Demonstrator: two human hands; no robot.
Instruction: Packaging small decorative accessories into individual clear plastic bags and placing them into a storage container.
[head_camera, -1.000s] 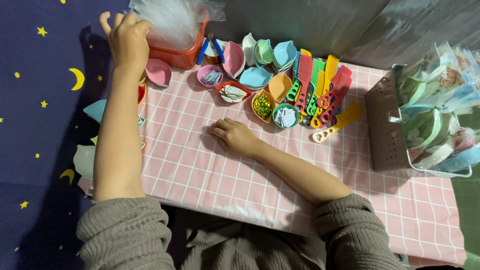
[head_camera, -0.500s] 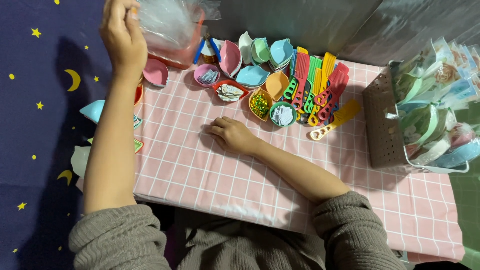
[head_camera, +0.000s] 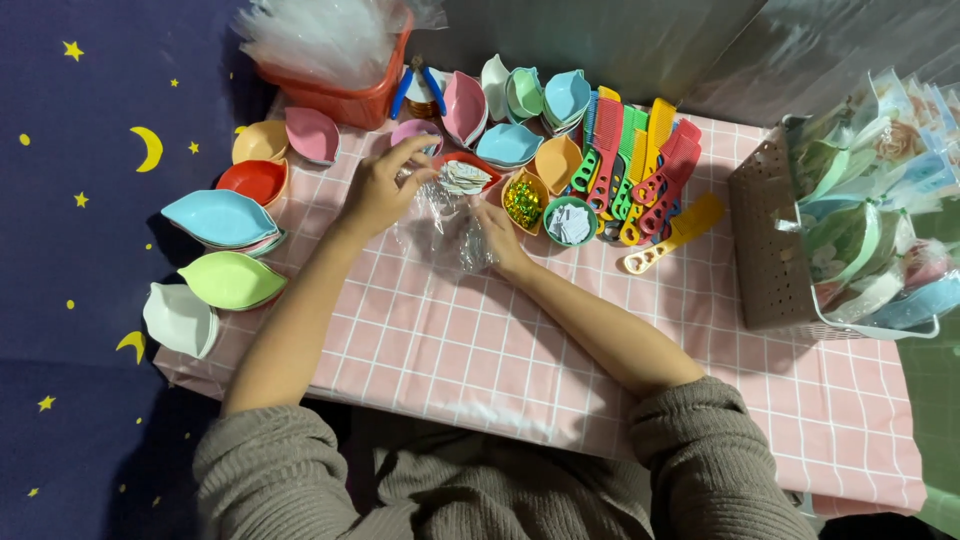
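At the left edge of the frame, leaf-shaped dishes (head_camera: 222, 217) lie in a curve. Near the upper middle, the left hand (head_camera: 378, 190) pinches a clear plastic bag (head_camera: 447, 225) between thumb and fingertips, the right hand (head_camera: 497, 235) grips its other side, and bright combs (head_camera: 640, 170) lie to the right.

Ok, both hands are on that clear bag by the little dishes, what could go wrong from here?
Two risks, as I judge it. The clear plastic bag, held between the left hand and right hand, sits right against the red dish of paper bits and the yellow dish of sequins; a tug could tip them. The bag is also thin and crumpled, so it may slip or tear.
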